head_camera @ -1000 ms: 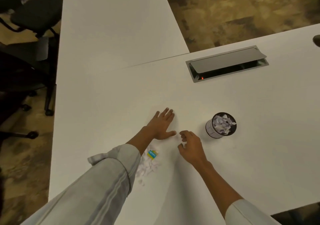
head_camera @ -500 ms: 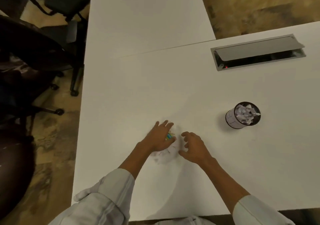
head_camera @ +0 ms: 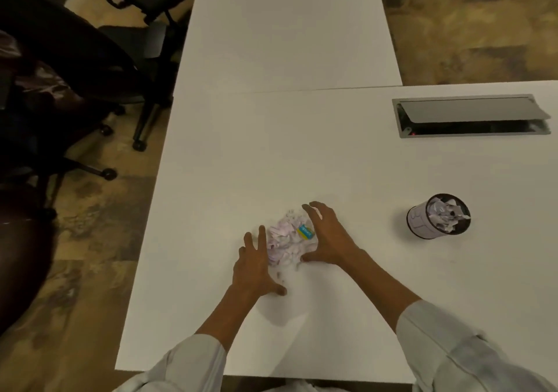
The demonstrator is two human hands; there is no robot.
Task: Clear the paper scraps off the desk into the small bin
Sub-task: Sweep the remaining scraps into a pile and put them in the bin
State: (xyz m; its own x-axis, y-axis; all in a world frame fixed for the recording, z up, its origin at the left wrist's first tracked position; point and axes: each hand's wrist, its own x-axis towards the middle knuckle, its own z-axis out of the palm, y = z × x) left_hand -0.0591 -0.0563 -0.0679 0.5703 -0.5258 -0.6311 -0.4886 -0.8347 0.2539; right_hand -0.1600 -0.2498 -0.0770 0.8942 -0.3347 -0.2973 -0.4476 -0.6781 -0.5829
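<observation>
A heap of pale paper scraps (head_camera: pixel 285 240), one with a blue and yellow label, lies on the white desk (head_camera: pixel 302 150) near its front. My left hand (head_camera: pixel 255 266) rests flat against the heap's left side, fingers spread. My right hand (head_camera: pixel 327 237) curves around its right side, fingers apart, touching the scraps without lifting them. The small dark round bin (head_camera: pixel 439 216) stands on the desk to the right, apart from both hands, and holds crumpled scraps up to its rim.
A grey cable hatch (head_camera: pixel 472 117) with its lid raised is set in the desk at the back right. Black office chairs (head_camera: pixel 90 59) stand on the floor to the left. A second white desk (head_camera: pixel 287 29) joins at the back.
The view has shifted left, so the bin now sits farther right. Both hands have closed in on the scraps from either side and pushed them into one tighter heap.
</observation>
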